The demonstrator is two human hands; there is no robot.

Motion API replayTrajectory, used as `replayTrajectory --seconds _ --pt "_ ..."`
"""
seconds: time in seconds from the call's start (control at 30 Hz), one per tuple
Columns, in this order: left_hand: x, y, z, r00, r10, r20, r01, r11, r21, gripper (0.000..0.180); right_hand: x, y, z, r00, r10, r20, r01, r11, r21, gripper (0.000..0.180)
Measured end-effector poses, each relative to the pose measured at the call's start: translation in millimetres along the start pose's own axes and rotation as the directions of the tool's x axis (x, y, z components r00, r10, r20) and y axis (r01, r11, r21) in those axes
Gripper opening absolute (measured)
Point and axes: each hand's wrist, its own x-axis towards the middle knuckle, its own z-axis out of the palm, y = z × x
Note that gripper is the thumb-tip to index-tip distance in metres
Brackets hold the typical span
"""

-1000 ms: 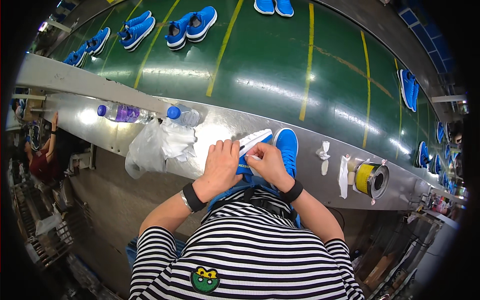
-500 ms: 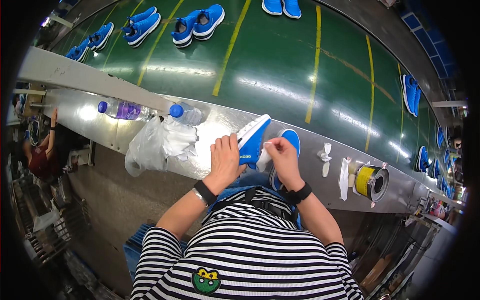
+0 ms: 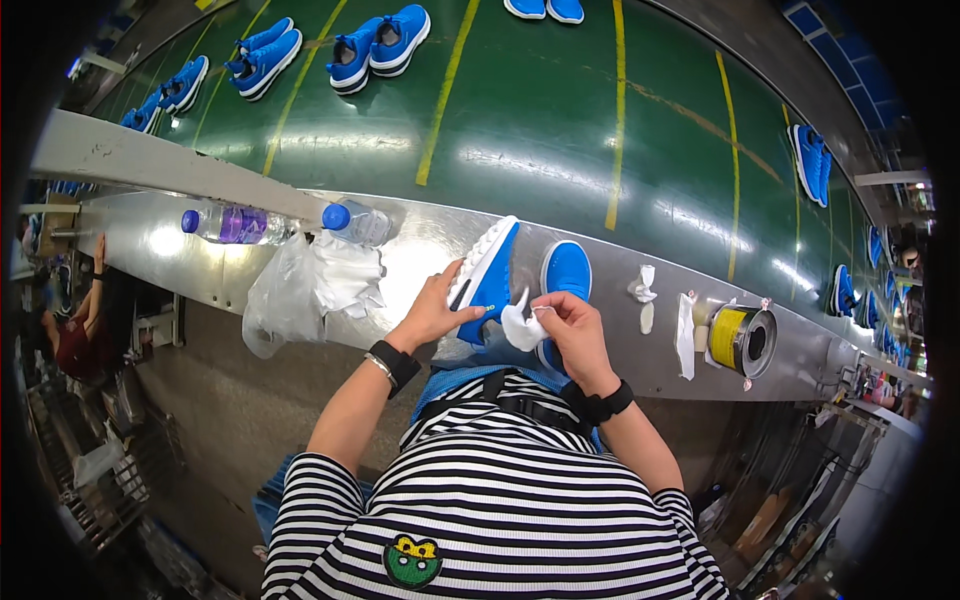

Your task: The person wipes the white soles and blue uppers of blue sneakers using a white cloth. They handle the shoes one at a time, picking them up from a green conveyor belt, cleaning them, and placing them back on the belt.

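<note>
My left hand (image 3: 435,308) grips a blue sneaker (image 3: 492,285) with a white sole by its heel end. This shoe is tipped on its side, sole toward the left, toe pointing away from me. In the pinched fingers of my right hand (image 3: 575,338) hangs a crumpled white cloth (image 3: 521,327), just right of the shoe's heel. A second blue sneaker (image 3: 567,272) stands upright on the metal ledge (image 3: 425,240), beyond my right hand, which hides part of its heel end.
On the ledge's left lie two bottles with blue caps (image 3: 225,224) (image 3: 352,222) and a plastic bag (image 3: 280,305) beside white cloths (image 3: 345,275). To the right are white scraps (image 3: 643,285) and a yellow-banded can (image 3: 738,335). Pairs of blue sneakers (image 3: 378,48) sit on the green conveyor (image 3: 540,110).
My right hand has drawn back toward me with the cloth, which now shows more fully. The held sneaker has rolled so more of its sole shows, and my left fingers have shifted on it.
</note>
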Motion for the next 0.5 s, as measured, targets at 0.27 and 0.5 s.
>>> replayTrajectory --seconds 0.27,0.5 --pt "-13.2 -5.5 20.3 0.992 -0.123 0.021 0.105 0.726 -0.679 0.062 -8.1 -13.9 24.3 0.902 -0.429 0.042 0.378 0.739 -0.557 0.012" --pt "-23.1 -9.5 28.2 0.98 -0.193 0.04 0.162 0.675 -0.72 0.063 20.6 -1.9 40.4 0.878 -0.363 0.312 0.465 0.491 -0.736 0.006"
